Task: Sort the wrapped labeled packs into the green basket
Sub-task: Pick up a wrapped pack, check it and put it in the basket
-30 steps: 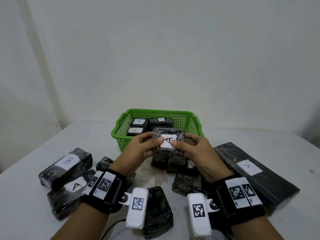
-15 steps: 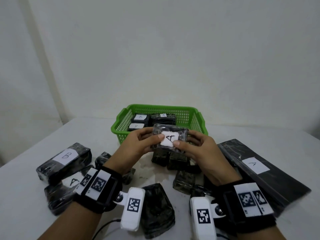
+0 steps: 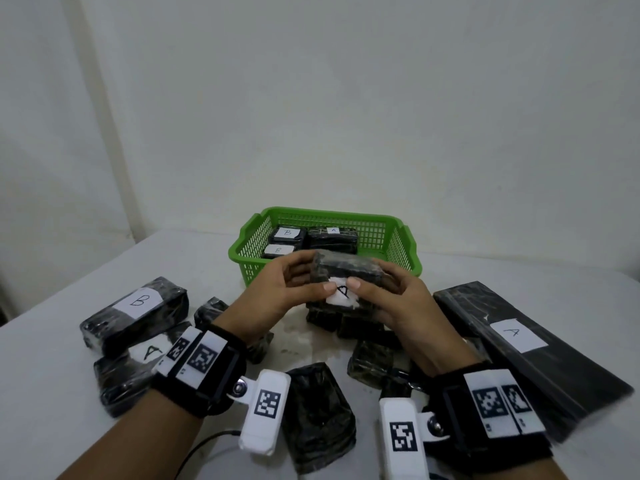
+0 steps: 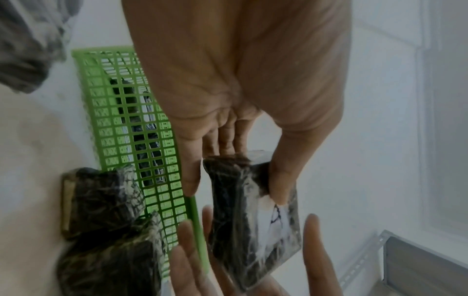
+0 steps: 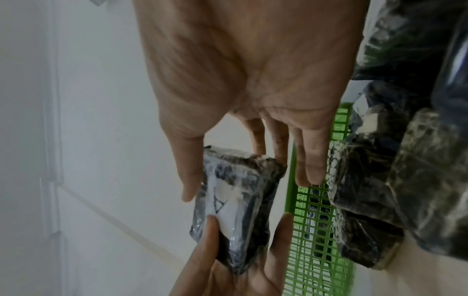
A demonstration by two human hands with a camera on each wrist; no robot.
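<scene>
A small black wrapped pack with a white "A" label is held in the air just in front of the green basket. My left hand pinches its left end and my right hand pinches its right end, thumbs on the label. The left wrist view shows the pack beside the basket wall. It also appears in the right wrist view as a pack near the basket. Inside the basket lie two "B" packs and an "A" pack.
On the white table, a long "B" pack lies over an "A" pack at the left. A large flat "A" pack lies at the right. Several small packs sit under my hands, and another pack lies between my wrists.
Both hands have tipped the held pack, so its label now faces me on the near side and its dark far side shows on top. The pack stays in front of the basket.
</scene>
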